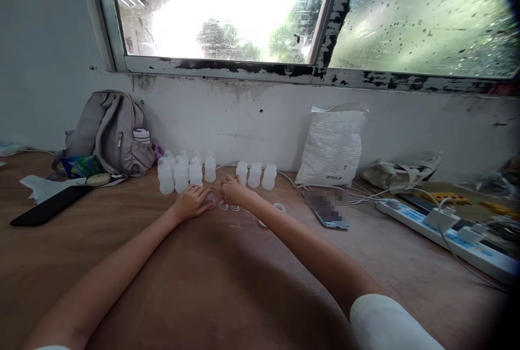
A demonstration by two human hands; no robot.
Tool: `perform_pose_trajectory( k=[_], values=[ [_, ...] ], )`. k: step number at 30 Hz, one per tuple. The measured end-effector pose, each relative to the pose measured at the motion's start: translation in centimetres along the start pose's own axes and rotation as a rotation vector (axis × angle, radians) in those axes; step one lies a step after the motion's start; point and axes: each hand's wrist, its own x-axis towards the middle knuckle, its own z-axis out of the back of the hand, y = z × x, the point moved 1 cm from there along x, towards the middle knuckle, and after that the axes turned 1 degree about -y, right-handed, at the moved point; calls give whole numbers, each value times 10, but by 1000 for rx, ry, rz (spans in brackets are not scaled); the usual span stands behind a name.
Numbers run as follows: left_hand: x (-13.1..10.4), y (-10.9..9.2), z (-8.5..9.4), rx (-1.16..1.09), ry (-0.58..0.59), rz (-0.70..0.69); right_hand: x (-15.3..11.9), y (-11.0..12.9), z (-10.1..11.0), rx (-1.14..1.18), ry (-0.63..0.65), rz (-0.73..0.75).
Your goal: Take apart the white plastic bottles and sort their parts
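Note:
My left hand (192, 201) rests palm down on the table, its thumb and fingers around a small clear plastic piece (208, 200). Beside it, my right hand (236, 190) is closed in a pinch, fingertips down over a clear round piece (223, 205); whatever lies between them is too small to make out. Another clear round piece (235, 208) sits under the right wrist, in a row with the first. Behind my left hand stand several frosted baby bottles (181, 174) with domed tops. Behind my right hand are three open-topped frosted bottles (255, 175).
White rings (279, 207) lie beside my right forearm. Farther right are a phone (331, 214), a white plastic bag (331, 147) and a power strip (442, 233) with chargers and cables. At left are a grey backpack (109, 133) and a long black object (51, 206). A wall with a window closes the back.

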Motion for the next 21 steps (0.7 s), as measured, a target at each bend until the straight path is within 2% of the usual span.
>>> perform_pose_trajectory(
  k=[9, 14, 17, 21],
  values=[
    [0, -1, 3, 13, -8, -2, -3, -1, -8, 44, -11, -26],
    [-1, -2, 6, -40, 12, 19, -9, -9, -6, 112, -77, -53],
    [-1, -3, 8, -83, -8, 58, -25, -18, -4, 153, -154, -82],
    [7, 3, 22, -95, -65, 146, -63, -32, -5, 187, -259, -110]
  ],
)
